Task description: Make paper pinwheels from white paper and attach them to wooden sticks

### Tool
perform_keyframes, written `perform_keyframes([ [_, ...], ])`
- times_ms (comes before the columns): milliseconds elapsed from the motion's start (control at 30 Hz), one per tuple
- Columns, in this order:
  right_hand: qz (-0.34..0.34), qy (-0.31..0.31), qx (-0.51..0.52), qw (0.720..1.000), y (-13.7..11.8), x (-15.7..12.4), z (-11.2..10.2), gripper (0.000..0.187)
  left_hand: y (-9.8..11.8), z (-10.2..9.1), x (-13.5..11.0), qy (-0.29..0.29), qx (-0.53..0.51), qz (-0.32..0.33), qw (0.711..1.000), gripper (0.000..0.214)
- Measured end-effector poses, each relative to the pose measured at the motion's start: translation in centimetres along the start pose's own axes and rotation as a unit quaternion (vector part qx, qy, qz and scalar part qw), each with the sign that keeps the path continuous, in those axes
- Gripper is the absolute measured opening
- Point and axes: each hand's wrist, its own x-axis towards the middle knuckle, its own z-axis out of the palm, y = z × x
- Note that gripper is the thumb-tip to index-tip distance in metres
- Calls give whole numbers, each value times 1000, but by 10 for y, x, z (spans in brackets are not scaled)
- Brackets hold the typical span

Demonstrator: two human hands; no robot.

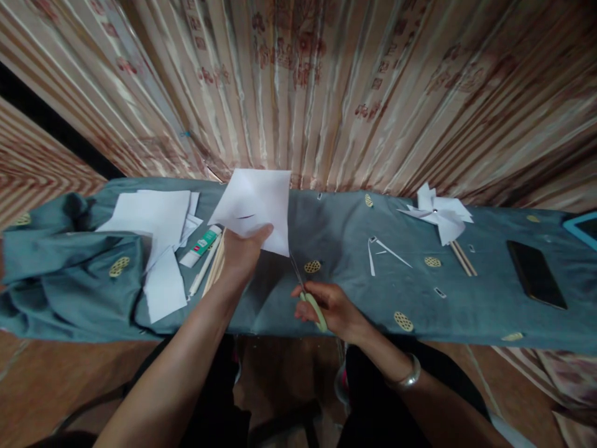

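A white sheet of paper [263, 196] is pinched in my left hand [245, 252], thumb on top and the other fingers hidden beneath. The sheet has creases and a short cut or dark line near its left side. My right hand [329, 305] has its fingers in the handles of light green scissors [314, 311]. The scissors' thin blades point up toward the sheet's lower right corner, at or very close to it. Whether the blades touch the paper is hard to tell.
White papers [161, 218] lie to the left, beside a green-and-white glue tube [201, 246], a white pen [205, 270] and wooden sticks [215, 267]. To the right are thin paper scraps [372, 255], a paper pinwheel [438, 211] on sticks, a black phone [536, 274] and a blue-edged object [583, 227].
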Motion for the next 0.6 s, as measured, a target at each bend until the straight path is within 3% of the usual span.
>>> perform_keyframes([
  [200,0,22,-2,1000,0,5,0,42,-1,9,-14,-40,12,21,999,43],
  [600,20,27,16,999,-10,4,-2,41,-10,11,-15,-46,26,39,998,46],
])
